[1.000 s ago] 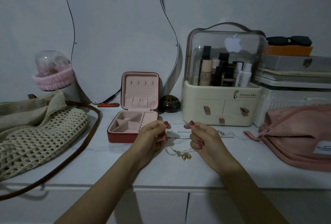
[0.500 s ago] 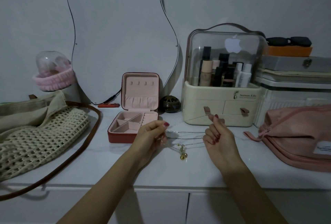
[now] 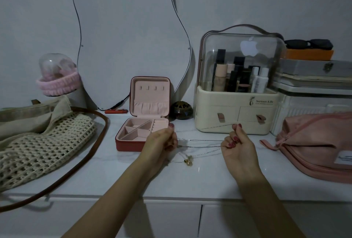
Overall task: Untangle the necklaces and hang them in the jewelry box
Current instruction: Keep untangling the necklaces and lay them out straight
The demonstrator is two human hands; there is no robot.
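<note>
Thin silver necklace chains (image 3: 200,143) stretch between my two hands just above the white counter. My left hand (image 3: 161,141) pinches their left ends; my right hand (image 3: 237,142) grips the right ends in curled fingers, with one strand running up past its thumb. Small gold pendants (image 3: 188,161) dangle from the lower chains near the counter. The red jewelry box (image 3: 133,143) with pink lining stands open just left of my left hand, its lid upright with small hooks (image 3: 151,87) that hold nothing.
A cream cosmetics organizer (image 3: 236,115) with a clear dome stands behind my right hand. A pink pouch (image 3: 314,148) lies at right, a crochet bag (image 3: 42,148) with a brown strap at left. A small dark jar (image 3: 181,111) and a wavy mirror (image 3: 129,28) are at the back.
My right hand has pulled away to the right, drawing the chains out longer and straighter. The pendants lifted and shifted slightly. My left hand stayed near the box.
</note>
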